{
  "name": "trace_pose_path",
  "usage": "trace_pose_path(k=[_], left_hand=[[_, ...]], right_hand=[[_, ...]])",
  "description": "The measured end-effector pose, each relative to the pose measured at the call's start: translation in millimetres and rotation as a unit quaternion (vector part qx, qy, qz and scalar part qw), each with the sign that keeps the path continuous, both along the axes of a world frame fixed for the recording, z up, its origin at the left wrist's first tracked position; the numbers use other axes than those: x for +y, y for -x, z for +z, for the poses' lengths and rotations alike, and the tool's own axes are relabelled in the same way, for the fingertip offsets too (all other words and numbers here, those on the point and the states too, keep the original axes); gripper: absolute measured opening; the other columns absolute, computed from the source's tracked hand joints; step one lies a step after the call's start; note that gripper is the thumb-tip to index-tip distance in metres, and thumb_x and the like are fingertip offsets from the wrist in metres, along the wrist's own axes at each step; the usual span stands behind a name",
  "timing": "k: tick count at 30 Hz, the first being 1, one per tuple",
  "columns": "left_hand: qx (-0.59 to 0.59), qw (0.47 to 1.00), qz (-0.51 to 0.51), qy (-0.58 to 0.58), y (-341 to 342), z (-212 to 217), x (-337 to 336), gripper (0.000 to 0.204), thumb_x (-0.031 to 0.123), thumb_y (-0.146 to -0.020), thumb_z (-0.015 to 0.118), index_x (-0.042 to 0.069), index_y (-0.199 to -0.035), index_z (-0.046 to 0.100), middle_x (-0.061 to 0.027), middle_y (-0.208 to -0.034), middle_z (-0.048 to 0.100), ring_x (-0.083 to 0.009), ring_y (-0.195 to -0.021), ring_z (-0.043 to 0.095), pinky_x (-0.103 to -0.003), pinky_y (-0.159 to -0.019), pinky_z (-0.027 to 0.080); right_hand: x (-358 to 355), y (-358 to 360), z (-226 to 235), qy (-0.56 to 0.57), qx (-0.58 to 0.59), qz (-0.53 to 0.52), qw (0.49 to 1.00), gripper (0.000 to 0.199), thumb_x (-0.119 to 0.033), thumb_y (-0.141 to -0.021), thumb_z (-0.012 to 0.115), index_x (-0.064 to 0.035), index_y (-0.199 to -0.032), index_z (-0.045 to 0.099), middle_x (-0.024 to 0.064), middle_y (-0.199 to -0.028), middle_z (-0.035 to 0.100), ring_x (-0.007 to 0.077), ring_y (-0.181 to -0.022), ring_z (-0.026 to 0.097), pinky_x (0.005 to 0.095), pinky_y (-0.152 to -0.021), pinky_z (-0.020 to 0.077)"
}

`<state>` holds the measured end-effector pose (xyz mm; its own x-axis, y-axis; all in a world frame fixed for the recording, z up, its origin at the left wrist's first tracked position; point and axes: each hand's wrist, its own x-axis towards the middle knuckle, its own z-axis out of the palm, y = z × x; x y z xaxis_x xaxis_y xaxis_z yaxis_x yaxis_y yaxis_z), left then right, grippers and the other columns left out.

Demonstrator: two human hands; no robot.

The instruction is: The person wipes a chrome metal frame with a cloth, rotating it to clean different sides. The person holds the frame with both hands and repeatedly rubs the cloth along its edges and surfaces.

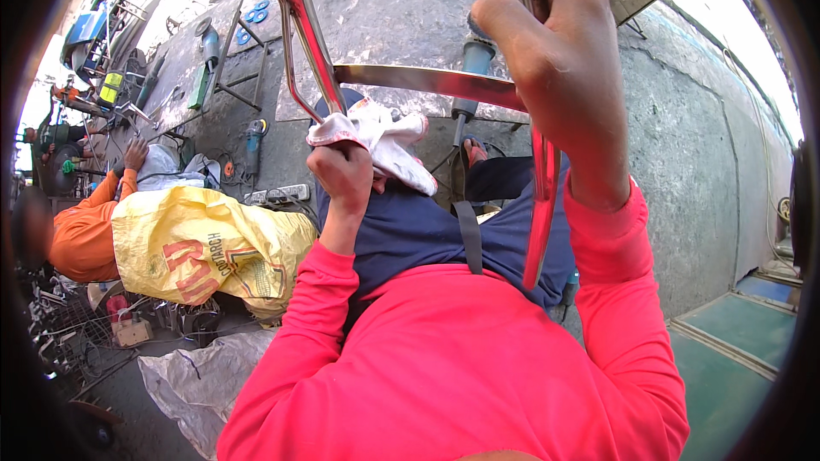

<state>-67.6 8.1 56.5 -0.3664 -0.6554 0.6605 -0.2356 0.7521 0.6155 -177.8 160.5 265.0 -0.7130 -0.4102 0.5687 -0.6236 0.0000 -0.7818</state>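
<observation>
A shiny metal tube frame (427,81) with a flat crossbar is raised in front of me, its polished surface reflecting my red sleeves. High on its right side my right hand (559,60) is closed round the tube. My left hand (343,177) grips a white cloth (389,137) with reddish marks, at the lower end of the frame's left bar. Part of the cloth hangs over my dark blue trousers (410,235). Whether the left fingers also hold the metal under the cloth is hidden.
Beyond the frame is a blue-grey power tool (477,60). An angle grinder (254,145) and a power strip (278,194) lie on the left. There, a person in an orange top (85,239) works beside a yellow sack (213,243). A grey wall (683,145) stands right.
</observation>
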Motion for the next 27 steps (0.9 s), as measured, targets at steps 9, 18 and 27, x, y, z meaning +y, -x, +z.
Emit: trace_pose_path(k=[9,18,27], left_hand=[[0.029,0.996,0.077,0.041,17,10,-7,0.017,-0.003,-0.078,0.05,-0.003,-0.06,0.049,-0.0223,-0.053,0.05,-0.043,-0.051,0.054,-0.045,-0.046,0.034],[0.109,0.987,0.049,0.11,32,42,-27,0.01,-0.002,-0.074,0.053,0.0,-0.064,0.051,-0.0191,-0.058,0.051,-0.0432,-0.056,0.054,-0.046,-0.049,0.039],[0.06,0.983,-0.009,0.173,36,57,-50,0.008,-0.003,-0.073,0.049,0.0,-0.068,0.053,-0.0216,-0.061,0.051,-0.0455,-0.056,0.051,-0.049,-0.05,0.038]], right_hand=[[12,16,-14,-0.061,-0.067,0.032,0.995,0.017,-0.014,-0.081,0.06,-0.0011,-0.072,0.054,0.0005,-0.05,0.044,0.0081,-0.038,0.04,0.0256,-0.038,0.0297],[7,21,-12,-0.071,-0.078,0.038,0.994,0.02,-0.015,-0.081,0.061,-0.0017,-0.069,0.053,0.0005,-0.047,0.044,0.0077,-0.036,0.04,0.025,-0.037,0.0297],[7,20,-14,-0.092,-0.078,0.016,0.993,0.019,-0.013,-0.082,0.06,0.0003,-0.07,0.053,0.001,-0.049,0.045,0.0088,-0.036,0.04,0.028,-0.038,0.0302]])
